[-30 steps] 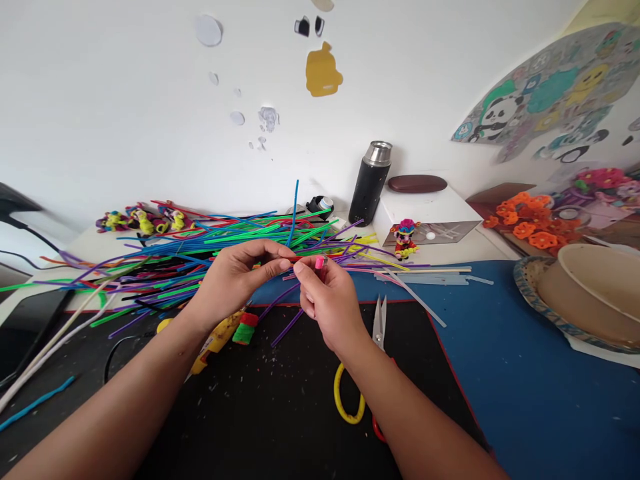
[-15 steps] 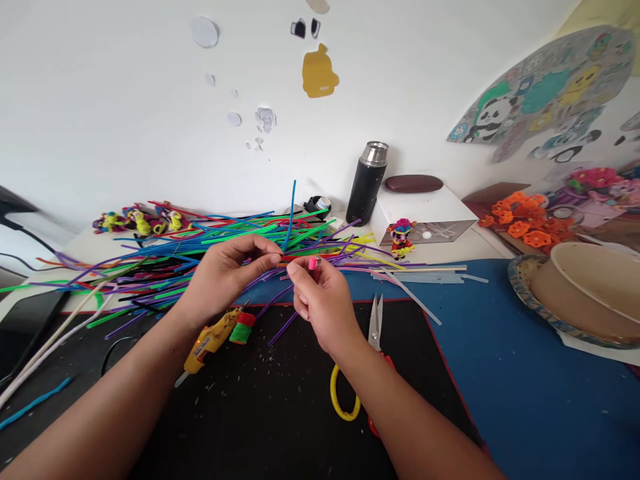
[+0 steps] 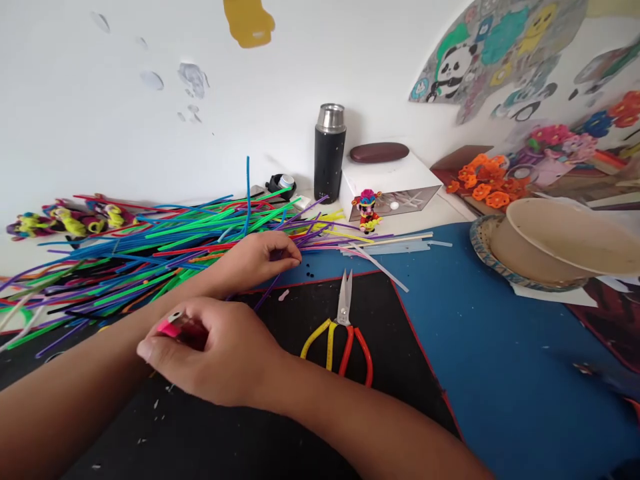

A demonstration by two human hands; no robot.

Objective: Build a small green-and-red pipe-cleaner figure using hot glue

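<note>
My right hand [image 3: 220, 350] is closed around a pink lighter [image 3: 170, 328] with a metal top. It crosses in front of my left forearm on the left side of the mat. Beyond it, my left hand [image 3: 265, 257] has its thumb and fingertips pinched together; whatever may be between them is too small to make out. Small black beads [image 3: 310, 274] lie on the blue surface just right of those fingertips. Scissors [image 3: 343, 313] with one yellow and one red handle rest open on the black mat [image 3: 320, 420], to the right of both hands.
Colourful pipe cleaners [image 3: 125, 267] spread in a pile at left. A black thermos [image 3: 329, 157], a white box [image 3: 395, 173] and a small figurine [image 3: 367, 210] stand at the back. Translucent glue sticks [image 3: 390, 249] lie near the box. A beige bowl [image 3: 530, 247] sits at right.
My hands have parted: the right has swung left and nearer with the lighter, while the left stays by the beads. The view has turned right, and the glue gun is now covered.
</note>
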